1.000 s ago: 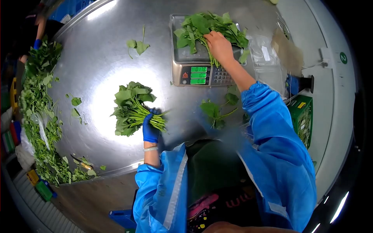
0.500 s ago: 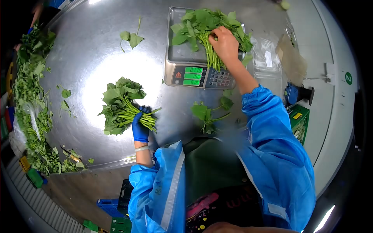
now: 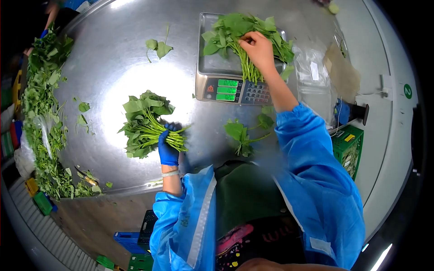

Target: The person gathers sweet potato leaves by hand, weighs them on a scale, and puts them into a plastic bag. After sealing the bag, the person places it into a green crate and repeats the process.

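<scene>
My left hand [image 3: 168,147], in a blue glove, is wrapped round the stems of a bunch of leafy greens [image 3: 143,128], held low over the metal table with the leaves pointing left. On the tray of a digital scale [image 3: 212,88] lies a second bunch of leafy greens [image 3: 251,63], its cut stems toward me. My bare right hand [image 3: 257,47] is over this bunch, thumb and fingertips pinched at its stems and leaves. The green display reads about 0.202 on its top line.
Loose sprigs [image 3: 244,137] lie in front of the scale, and a small sprig [image 3: 159,47] lies farther back. A long heap of greens [image 3: 43,122] lines the left edge. Clear plastic bags [image 3: 312,72] sit right of the scale. A green crate [image 3: 348,149] stands at the right.
The scale's top line has risen from about 0.175 to 0.202. My right hand stays at the bunch on the tray, its fingers shifted slightly. The left hand keeps its bunch; the view has shifted a little.
</scene>
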Demonstrator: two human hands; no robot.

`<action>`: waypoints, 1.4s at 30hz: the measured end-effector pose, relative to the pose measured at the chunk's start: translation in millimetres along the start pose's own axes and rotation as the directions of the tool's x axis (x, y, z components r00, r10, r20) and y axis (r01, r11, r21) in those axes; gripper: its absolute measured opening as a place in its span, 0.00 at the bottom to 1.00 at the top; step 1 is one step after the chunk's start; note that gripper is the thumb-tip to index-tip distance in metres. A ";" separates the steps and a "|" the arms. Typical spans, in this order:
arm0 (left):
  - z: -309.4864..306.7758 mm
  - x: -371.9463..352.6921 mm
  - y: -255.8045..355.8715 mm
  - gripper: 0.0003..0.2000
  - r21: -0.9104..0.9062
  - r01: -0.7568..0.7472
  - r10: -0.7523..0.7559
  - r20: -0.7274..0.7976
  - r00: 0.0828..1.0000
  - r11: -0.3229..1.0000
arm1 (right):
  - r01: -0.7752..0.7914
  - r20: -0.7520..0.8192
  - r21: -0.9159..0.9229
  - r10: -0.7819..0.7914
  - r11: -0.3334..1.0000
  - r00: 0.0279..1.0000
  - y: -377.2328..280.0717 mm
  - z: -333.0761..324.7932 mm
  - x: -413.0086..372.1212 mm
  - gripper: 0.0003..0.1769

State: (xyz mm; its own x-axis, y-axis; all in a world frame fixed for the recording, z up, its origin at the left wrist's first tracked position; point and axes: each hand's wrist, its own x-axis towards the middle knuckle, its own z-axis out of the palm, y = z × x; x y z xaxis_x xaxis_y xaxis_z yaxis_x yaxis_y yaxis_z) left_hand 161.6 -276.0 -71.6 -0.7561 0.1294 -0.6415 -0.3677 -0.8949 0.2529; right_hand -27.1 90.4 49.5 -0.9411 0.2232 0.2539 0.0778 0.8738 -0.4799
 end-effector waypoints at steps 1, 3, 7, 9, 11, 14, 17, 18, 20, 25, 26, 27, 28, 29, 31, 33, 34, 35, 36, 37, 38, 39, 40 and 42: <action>-0.1 -3.1 0.5 0.13 -0.014 0.001 -0.001 0.015 1.000 1.000 | -0.172 0.094 0.278 0.152 0.945 0.984 -0.6 -6.7 -2.6 0.11; -0.7 -8.3 -0.2 0.14 -0.032 0.005 -0.004 0.029 1.000 0.999 | -0.455 0.358 0.661 0.283 0.597 0.890 -14.3 -25.0 -10.3 0.11; 15.5 -20.4 -2.7 0.17 0.010 0.011 -0.011 0.033 0.999 1.000 | -0.497 0.434 0.825 0.263 0.267 0.862 -43.8 -41.2 -27.1 0.13; 20.0 -20.9 -8.5 0.16 0.059 0.001 -0.004 0.055 0.998 0.998 | -0.505 0.487 0.853 0.145 0.133 0.861 -52.5 -43.8 -33.6 0.15; 35.0 -25.4 -15.0 0.17 0.107 -0.043 0.035 0.075 0.997 0.993 | -0.523 0.508 0.846 0.142 0.100 0.850 -54.4 -38.8 -38.1 0.15; 56.0 -33.4 -18.5 0.17 0.110 0.021 -0.029 0.076 0.997 0.994 | -0.553 0.540 0.828 0.130 0.092 0.831 -57.1 -38.0 -43.2 0.17; 56.3 -31.3 -22.7 0.17 0.129 0.006 -0.023 0.137 0.990 0.992 | -0.536 0.536 0.844 0.094 -0.025 0.839 -69.2 -45.0 -48.9 0.18; 56.5 -31.1 -23.3 0.17 0.130 0.007 -0.025 0.139 0.990 0.991 | -0.546 0.547 0.837 0.097 -0.033 0.832 -73.5 -48.9 -49.8 0.16; 56.4 -33.1 -23.8 0.17 0.129 0.013 -0.026 0.104 0.994 0.992 | -0.556 0.557 0.830 0.105 -0.042 0.824 -77.6 -52.2 -51.3 0.15; 50.4 -37.0 -21.1 0.17 0.156 0.018 -0.022 0.029 0.999 0.988 | -0.640 0.642 0.766 0.041 -0.059 0.766 -85.7 -54.4 -56.2 0.17; 49.8 -37.5 -20.3 0.16 0.162 0.012 -0.014 0.011 1.000 0.987 | -0.639 0.642 0.767 0.040 -0.061 0.766 -86.5 -54.3 -57.4 0.17; 49.4 -38.6 -19.5 0.16 0.163 0.011 -0.013 0.011 1.000 0.987 | -0.643 0.645 0.757 -0.017 -0.116 0.764 -87.3 -53.9 -58.6 0.18; 50.9 -40.7 -19.0 0.16 0.162 0.003 -0.007 0.020 1.000 0.987 | -0.646 0.644 0.744 -0.073 -0.170 0.761 -88.0 -53.8 -60.2 0.19; 51.9 -42.3 -18.2 0.16 0.161 -0.004 -0.001 0.028 1.000 0.987 | -0.646 0.644 0.744 -0.074 -0.171 0.761 -90.1 -53.5 -61.5 0.19; 52.5 -43.4 -17.1 0.16 0.157 -0.005 0.003 0.014 1.000 0.988 | -0.640 0.623 0.754 -0.145 -0.151 0.768 -96.9 -54.1 -63.9 0.18; 51.9 -43.4 -16.3 0.16 0.153 -0.006 0.006 -0.002 1.000 0.988 | -0.664 0.651 0.739 -0.137 -0.114 0.747 -106.5 -62.5 -65.2 0.17; 50.2 -43.1 -15.9 0.16 0.140 0.003 -0.004 0.010 1.000 0.990 | -0.687 0.677 0.722 -0.127 -0.076 0.725 -110.3 -64.4 -65.9 0.16; 48.6 -42.7 -15.3 0.16 0.127 0.012 -0.015 0.023 1.000 0.992 | -0.688 0.677 0.722 -0.127 -0.077 0.725 -112.1 -61.2 -67.5 0.16; 47.7 -42.3 -15.2 0.16 0.127 0.012 -0.015 0.022 1.000 0.992 | -0.697 0.691 0.713 -0.099 -0.077 0.716 -113.0 -56.7 -69.7 0.16; 46.8 -41.9 -15.0 0.16 0.124 0.012 -0.014 0.014 1.000 0.992 | -0.707 0.703 0.703 -0.072 -0.076 0.708 -114.5 -53.6 -71.0 0.16; 45.4 -41.8 -14.9 0.16 0.121 0.012 -0.013 0.006 1.000 0.993 | -0.707 0.704 0.703 -0.072 -0.077 0.707 -116.8 -53.5 -71.1 0.16; 42.2 -41.4 -14.9 0.16 0.121 0.012 -0.013 0.004 1.000 0.993 | -0.716 0.713 0.694 -0.066 -0.073 0.698 -119.4 -54.4 -70.8 0.17; 38.0 -40.5 -14.6 0.17 0.114 0.017 -0.019 0.015 1.000 0.993 | -0.726 0.723 0.684 -0.060 -0.070 0.688 -121.5 -54.5 -71.2 0.19; 31.7 -37.9 -14.1 0.17 0.109 0.024 -0.028 0.031 0.999 0.994 | -0.721 0.710 0.685 -0.130 -0.103 0.692 -120.0 -50.4 -74.9 0.19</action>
State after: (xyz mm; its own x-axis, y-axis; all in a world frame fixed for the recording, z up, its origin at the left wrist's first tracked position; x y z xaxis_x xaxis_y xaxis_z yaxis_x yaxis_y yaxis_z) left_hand 178.2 -254.8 -27.9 -0.7619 0.1674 -0.6257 -0.4429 -0.8396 0.3146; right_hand 50.6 -9.4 130.4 -0.8952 -0.2657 -0.3579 0.4457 -0.5467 -0.7089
